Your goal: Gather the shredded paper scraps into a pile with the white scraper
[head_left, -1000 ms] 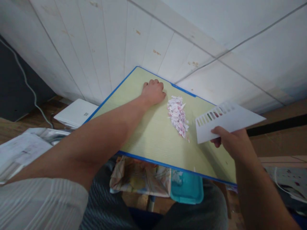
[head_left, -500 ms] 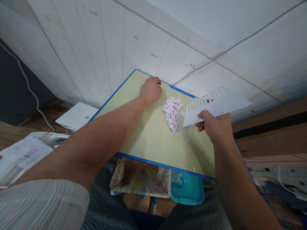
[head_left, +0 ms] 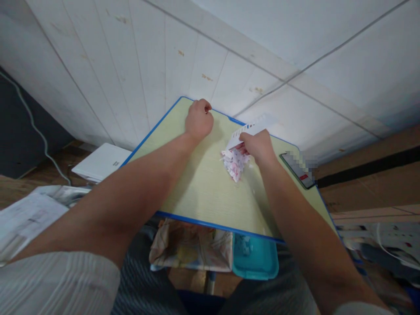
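Observation:
A white sheet with a row of cut-out slots (head_left: 233,141) is pinched in my right hand (head_left: 259,146). It is tilted, and its lower edge is at the far side of a heap of shredded paper (head_left: 235,166). Whether the edge touches the scraps is hard to tell. My left hand (head_left: 199,120) is curled on the far left part of the yellow tabletop (head_left: 203,192), apart from the heap. Its palm is hidden, so anything inside its fingers does not show.
A phone (head_left: 298,170) lies at the table's right side. Below the front edge are a patterned cloth (head_left: 193,249) and a turquoise plastic container (head_left: 256,262). A white box (head_left: 101,162) and papers (head_left: 29,214) are at the left. The white wall (head_left: 147,57) borders the table's far side.
My right hand has moved left and slightly away from me, bringing the slotted sheet to the heap's far side. The phone has come into view. My left hand has stayed nearly still.

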A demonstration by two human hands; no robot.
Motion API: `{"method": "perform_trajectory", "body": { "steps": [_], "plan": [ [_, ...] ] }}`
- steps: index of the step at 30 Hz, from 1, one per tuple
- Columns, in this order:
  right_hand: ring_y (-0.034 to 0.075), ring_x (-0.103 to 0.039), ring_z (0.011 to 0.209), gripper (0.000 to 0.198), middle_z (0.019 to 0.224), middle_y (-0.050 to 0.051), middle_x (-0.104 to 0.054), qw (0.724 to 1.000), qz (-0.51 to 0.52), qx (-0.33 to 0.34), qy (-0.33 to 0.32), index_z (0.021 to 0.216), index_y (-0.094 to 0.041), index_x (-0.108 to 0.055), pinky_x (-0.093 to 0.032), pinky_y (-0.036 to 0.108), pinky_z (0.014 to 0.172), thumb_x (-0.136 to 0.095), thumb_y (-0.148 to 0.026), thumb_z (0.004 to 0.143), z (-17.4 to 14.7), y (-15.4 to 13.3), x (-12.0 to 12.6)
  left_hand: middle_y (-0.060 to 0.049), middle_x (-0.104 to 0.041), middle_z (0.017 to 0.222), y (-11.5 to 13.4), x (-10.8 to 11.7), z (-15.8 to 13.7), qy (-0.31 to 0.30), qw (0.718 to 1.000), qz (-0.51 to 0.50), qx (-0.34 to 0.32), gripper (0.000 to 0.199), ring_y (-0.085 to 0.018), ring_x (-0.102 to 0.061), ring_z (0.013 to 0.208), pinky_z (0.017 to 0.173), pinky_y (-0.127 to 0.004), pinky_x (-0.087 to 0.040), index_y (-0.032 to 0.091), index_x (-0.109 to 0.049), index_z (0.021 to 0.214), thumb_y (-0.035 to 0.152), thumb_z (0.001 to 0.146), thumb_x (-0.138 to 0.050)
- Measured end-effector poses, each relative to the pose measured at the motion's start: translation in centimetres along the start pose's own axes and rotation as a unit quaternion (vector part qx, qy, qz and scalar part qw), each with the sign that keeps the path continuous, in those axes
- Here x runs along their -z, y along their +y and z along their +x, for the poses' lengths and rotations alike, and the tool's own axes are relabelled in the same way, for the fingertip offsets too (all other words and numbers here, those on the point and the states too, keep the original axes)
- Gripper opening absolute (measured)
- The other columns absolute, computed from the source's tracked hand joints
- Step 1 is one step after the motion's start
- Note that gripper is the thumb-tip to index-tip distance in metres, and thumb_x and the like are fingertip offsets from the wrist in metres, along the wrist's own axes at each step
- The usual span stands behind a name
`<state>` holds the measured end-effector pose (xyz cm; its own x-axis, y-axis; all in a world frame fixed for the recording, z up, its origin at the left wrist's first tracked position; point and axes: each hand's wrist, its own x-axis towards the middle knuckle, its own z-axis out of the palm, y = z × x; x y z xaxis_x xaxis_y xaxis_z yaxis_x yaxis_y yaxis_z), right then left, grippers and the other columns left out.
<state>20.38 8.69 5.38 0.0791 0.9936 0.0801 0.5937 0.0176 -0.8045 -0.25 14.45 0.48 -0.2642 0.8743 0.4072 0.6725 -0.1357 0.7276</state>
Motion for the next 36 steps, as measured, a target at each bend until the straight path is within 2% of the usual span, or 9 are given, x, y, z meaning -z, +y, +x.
{"method": "perform_trajectory", "body": {
  "steps": [5,11,15,19,24,28,32,34,36],
  "plan": [
    [0.018,-0.061,0.043,0.009,0.059,0.005,-0.071,0.999,0.019,0.014,0.025,0.077,-0.026,-0.062,-0.045,0.026,0.039,-0.068,-0.025,0.071,-2.6,-0.4,1.8,-0.009,-0.078,0.142,-0.1,-0.2,0.0,0.002,1.0,-0.004,0.002,0.054,-0.032,-0.069,0.139,0.125,-0.056,-0.055,0.032,-0.077,0.139,0.007,0.096,-0.053],
    [0.016,-0.054,0.039,0.01,0.067,0.01,-0.078,0.988,0.053,0.026,-0.141,0.072,-0.022,-0.069,-0.042,0.029,0.036,-0.07,-0.032,0.074,-6.3,-1.3,0.4,-0.009,-0.077,0.14,-0.2,-0.2,0.0,-0.011,1.0,0.018,-0.003,0.049,-0.031,-0.068,0.138,0.12,-0.051,-0.058,0.03,-0.079,0.129,0.006,0.099,-0.049],
    [0.013,-0.047,0.035,0.017,0.055,0.007,-0.07,0.993,0.004,0.037,-0.116,0.058,-0.023,-0.064,-0.038,0.029,0.036,-0.07,-0.031,0.072,-6.9,-0.6,3.0,-0.01,-0.076,0.142,-0.2,-0.2,0.0,-0.022,1.0,0.019,0.0,0.045,-0.031,-0.068,0.141,0.122,-0.052,-0.059,0.03,-0.08,0.127,0.009,0.101,-0.049],
    [0.015,-0.055,0.041,0.036,0.045,0.006,-0.06,0.992,-0.03,0.063,-0.101,0.046,-0.025,-0.057,-0.05,0.03,0.047,-0.072,-0.037,0.077,-8.8,-0.7,5.6,-0.011,-0.076,0.145,-0.3,-0.1,0.1,-0.035,0.999,0.02,0.0,0.043,-0.035,-0.067,0.143,0.124,-0.057,-0.057,0.03,-0.081,0.129,0.012,0.102,-0.054],
    [0.016,-0.054,0.041,0.024,0.053,0.004,-0.066,0.983,0.019,0.034,-0.179,0.062,-0.025,-0.067,-0.045,0.03,0.041,-0.075,-0.042,0.076,-11.4,0.1,6.3,-0.009,-0.078,0.139,-0.8,-0.2,0.4,-0.031,0.999,0.019,-0.011,0.044,-0.036,-0.067,0.142,0.122,-0.059,-0.059,0.032,-0.082,0.131,0.015,0.102,-0.053],
    [0.017,-0.053,0.042,0.023,0.051,0.001,-0.061,0.992,0.03,0.035,-0.117,0.064,-0.024,-0.064,-0.044,0.03,0.041,-0.079,-0.039,0.074,-10.7,1.7,8.4,-0.009,-0.078,0.14,-0.7,-0.3,0.3,-0.027,0.999,0.016,-0.01,0.042,-0.036,-0.066,0.142,0.123,-0.059,-0.058,0.032,-0.083,0.129,0.016,0.103,-0.053],
    [0.018,-0.058,0.048,0.019,0.059,0.002,-0.068,0.992,0.09,0.08,-0.035,0.072,-0.023,-0.069,-0.049,0.032,0.045,-0.083,-0.034,0.081,-9.9,2.8,10.7,-0.01,-0.078,0.14,-0.5,-0.1,0.2,-0.028,1.0,0.006,0.003,0.039,-0.037,-0.067,0.142,0.126,-0.059,-0.056,0.031,-0.083,0.128,0.018,0.103,-0.057],
    [0.02,-0.062,0.05,0.023,0.062,0.003,-0.071,0.987,0.109,0.11,-0.034,0.072,-0.024,-0.072,-0.052,0.033,0.047,-0.085,-0.037,0.087,-10.0,3.1,11.0,-0.009,-0.078,0.141,-0.4,0.1,0.1,-0.037,0.999,0.011,0.012,0.035,-0.037,-0.067,0.143,0.127,-0.056,-0.056,0.03,-0.083,0.127,0.02,0.103,-0.059],
    [0.021,-0.065,0.05,0.035,0.06,0.004,-0.071,0.983,0.103,0.129,-0.084,0.067,-0.024,-0.072,-0.056,0.035,0.049,-0.086,-0.043,0.093,-10.3,3.2,10.8,-0.008,-0.078,0.141,-0.2,0.3,0.0,-0.05,0.998,0.021,0.022,0.032,-0.037,-0.066,0.143,0.126,-0.053,-0.056,0.03,-0.082,0.126,0.022,0.105,-0.06]
  ]
}}
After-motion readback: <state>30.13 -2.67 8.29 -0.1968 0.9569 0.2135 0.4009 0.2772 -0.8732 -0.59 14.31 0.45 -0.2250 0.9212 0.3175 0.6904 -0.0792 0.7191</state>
